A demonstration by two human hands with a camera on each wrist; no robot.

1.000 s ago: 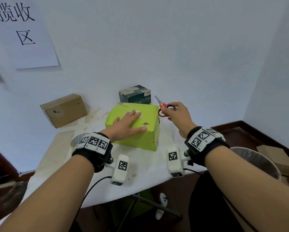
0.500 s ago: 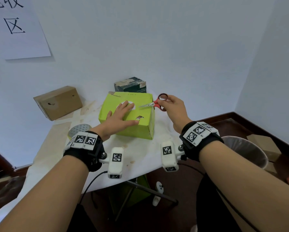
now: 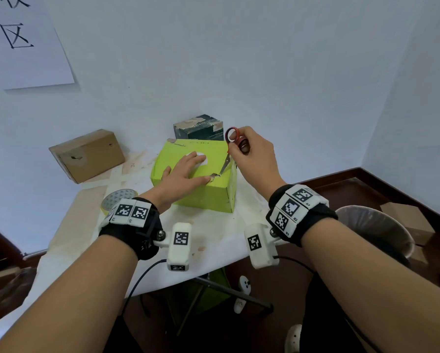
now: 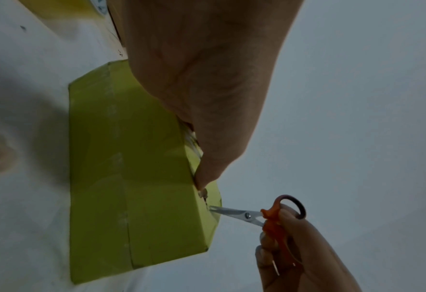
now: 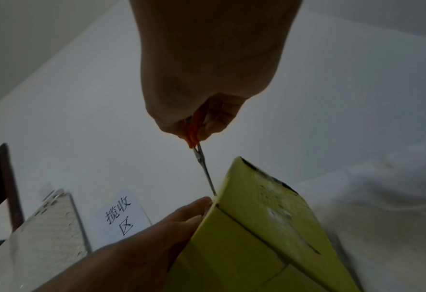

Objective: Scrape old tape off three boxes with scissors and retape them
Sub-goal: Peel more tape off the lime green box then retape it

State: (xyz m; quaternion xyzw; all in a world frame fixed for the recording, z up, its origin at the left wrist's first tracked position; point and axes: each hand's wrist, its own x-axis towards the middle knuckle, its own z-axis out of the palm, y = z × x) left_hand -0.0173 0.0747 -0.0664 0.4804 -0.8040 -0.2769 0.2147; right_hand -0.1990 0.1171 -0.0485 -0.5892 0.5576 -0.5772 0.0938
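Boxes, three, on a white-covered worktop (image 3: 214, 240) against the wall. Far left: brown cardboard box (image 3: 86, 155), set well apart, punctured on its near face, not being handled. Near the front left edge: tape roll (image 3: 117, 200), lying flat, partly hidden behind the left wrist. Centre: green box (image 3: 203, 197), the item in hand, with torn, pale patches on top and scuffed residue on its right end face. Left hand (image 3: 182, 175) lies flat on its lid, fingers spread and straight, pressing it steady. Behind it: dark box (image 3: 197, 128), with pale tape remnants on top, untouched. Right: scissors (image 3: 229, 154), red-handled, blades together, tip down at the green box's top right edge; right hand (image 3: 252, 159) grips the handles with curled fingers. Progress, by judgement: early, scraping on the first box; no fresh tape evident on any box, two boxes and all retaping remaining.
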